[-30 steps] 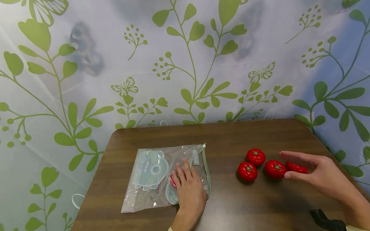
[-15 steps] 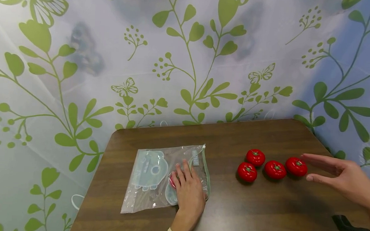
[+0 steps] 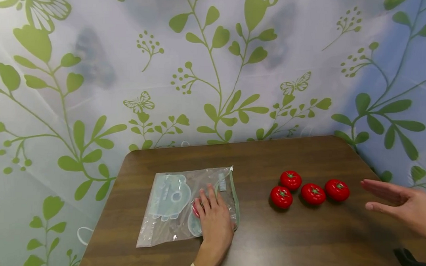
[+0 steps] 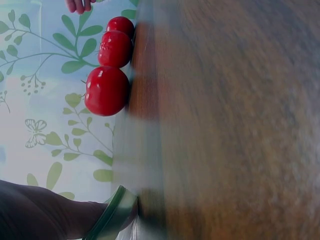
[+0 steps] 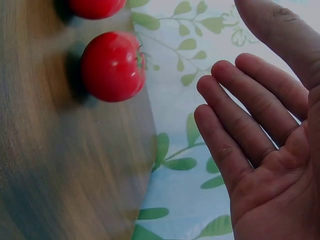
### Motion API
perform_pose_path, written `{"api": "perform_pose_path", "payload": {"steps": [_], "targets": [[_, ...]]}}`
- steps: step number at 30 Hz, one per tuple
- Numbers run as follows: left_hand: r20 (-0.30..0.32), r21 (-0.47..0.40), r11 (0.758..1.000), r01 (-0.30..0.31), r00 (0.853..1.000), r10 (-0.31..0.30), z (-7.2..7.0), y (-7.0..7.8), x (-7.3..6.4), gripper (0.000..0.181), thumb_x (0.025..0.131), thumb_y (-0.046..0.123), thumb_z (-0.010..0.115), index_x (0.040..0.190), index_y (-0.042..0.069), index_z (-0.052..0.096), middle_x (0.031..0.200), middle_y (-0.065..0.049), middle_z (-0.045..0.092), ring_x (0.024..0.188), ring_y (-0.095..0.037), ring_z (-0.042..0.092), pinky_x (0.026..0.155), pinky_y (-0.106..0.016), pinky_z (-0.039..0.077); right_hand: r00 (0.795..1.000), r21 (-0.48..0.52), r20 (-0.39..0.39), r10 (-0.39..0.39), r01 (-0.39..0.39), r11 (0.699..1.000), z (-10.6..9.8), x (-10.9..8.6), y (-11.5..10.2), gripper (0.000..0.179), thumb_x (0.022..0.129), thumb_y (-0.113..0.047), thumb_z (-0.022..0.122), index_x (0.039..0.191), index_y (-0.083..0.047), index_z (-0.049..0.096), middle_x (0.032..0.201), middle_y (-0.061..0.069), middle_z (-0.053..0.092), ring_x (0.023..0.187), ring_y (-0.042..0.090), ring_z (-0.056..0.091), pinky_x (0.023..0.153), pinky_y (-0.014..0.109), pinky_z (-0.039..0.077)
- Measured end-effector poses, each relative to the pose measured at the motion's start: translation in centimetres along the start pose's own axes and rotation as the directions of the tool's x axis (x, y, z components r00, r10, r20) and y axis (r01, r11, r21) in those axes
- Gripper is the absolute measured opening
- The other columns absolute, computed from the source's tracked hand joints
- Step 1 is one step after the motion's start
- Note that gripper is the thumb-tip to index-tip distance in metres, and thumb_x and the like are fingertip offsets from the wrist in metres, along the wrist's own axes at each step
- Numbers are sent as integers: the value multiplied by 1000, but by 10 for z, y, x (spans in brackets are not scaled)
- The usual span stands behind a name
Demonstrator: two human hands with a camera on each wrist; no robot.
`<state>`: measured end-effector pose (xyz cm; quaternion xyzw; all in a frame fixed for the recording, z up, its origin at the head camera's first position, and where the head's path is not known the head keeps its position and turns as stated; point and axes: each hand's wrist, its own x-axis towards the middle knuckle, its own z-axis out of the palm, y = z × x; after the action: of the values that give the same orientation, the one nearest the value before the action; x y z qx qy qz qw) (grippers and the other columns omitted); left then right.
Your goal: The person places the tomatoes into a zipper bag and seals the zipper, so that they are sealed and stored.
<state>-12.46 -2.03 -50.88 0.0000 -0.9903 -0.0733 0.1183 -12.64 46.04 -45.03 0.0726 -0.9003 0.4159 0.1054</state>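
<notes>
We rest our left hand (image 3: 214, 222) flat, fingers straight, on the clear zip bag (image 3: 181, 205), which lies on the left part of the brown table (image 3: 301, 240). Our right hand (image 3: 406, 207) hovers with fingers spread and relaxed, holding nothing, just right of the four red tomatoes (image 3: 312, 189). The nearest tomato (image 3: 337, 190) stands apart from the fingertips (image 3: 368, 206). The tomatoes sit clustered on the table's right part, well apart from the bag.

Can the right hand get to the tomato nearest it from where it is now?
Probably yes. The right hand hovers open just right of the nearest tomato, palm facing it, apart from it. Only bare table lies between them, and the other three tomatoes sit beyond it.
</notes>
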Motion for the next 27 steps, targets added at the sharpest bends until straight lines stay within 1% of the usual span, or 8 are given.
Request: {"api": "perform_pose_path", "payload": {"steps": [4, 8, 12, 16, 23, 27], "targets": [[9, -4, 1000, 9, 1000, -9, 0, -2, 0, 120, 60, 43, 107, 154, -8, 54, 170, -29, 42, 156, -55, 41, 128, -69, 32, 997, -30, 35, 74, -73, 997, 2, 3, 5, 65, 89, -10, 92, 148, -1, 66, 127, -43, 64, 110, -25, 62, 78, 4, 53], [10, 0, 1000, 14, 1000, -14, 0, -3, 0, 120, 59, 43, 107, 154, -7, 55, 170, -28, 43, 156, -55, 41, 128, -69, 31, 994, -52, 68, 88, -84, 995, 5, 4, 12, 65, 93, -18, 90, 150, -3, 65, 128, -44, 61, 110, -26, 62, 75, 7, 55], [14, -9, 1000, 8, 1000, -8, 1, -1, 2, 119, 59, 43, 107, 154, -7, 55, 170, -29, 42, 157, -55, 40, 128, -70, 31, 993, -48, 51, 110, -108, 993, 8, 3, 18, 66, 93, -20, 90, 149, 1, 64, 126, -46, 60, 108, -27, 61, 73, 9, 56], [14, -20, 1000, 12, 1000, -12, 1, -1, 2, 119, 60, 42, 107, 155, -7, 54, 170, -29, 42, 157, -55, 39, 129, -70, 30, 991, -39, 42, 127, -126, 991, 15, 8, 25, 68, 92, -21, 91, 148, 6, 62, 123, -46, 59, 107, -28, 60, 73, 10, 57], [-17, 15, 1000, -1, 1000, 2, 1, -2, 2, 119, 58, 44, 107, 153, -7, 56, 168, -29, 45, 155, -55, 42, 127, -69, 33, 984, 14, 65, 169, -170, 985, 23, 17, 41, 72, 94, -22, 90, 150, 10, 58, 121, -45, 61, 107, -28, 60, 76, 7, 55], [-22, 10, 1000, 2, 1000, -2, 1, -1, 2, 118, 58, 43, 107, 152, -6, 57, 168, -28, 45, 155, -54, 43, 127, -69, 33, 981, -14, 56, 185, -184, 983, 30, 22, 49, 76, 92, -29, 91, 149, 9, 59, 119, -46, 58, 104, -29, 58, 74, 6, 55]]}}
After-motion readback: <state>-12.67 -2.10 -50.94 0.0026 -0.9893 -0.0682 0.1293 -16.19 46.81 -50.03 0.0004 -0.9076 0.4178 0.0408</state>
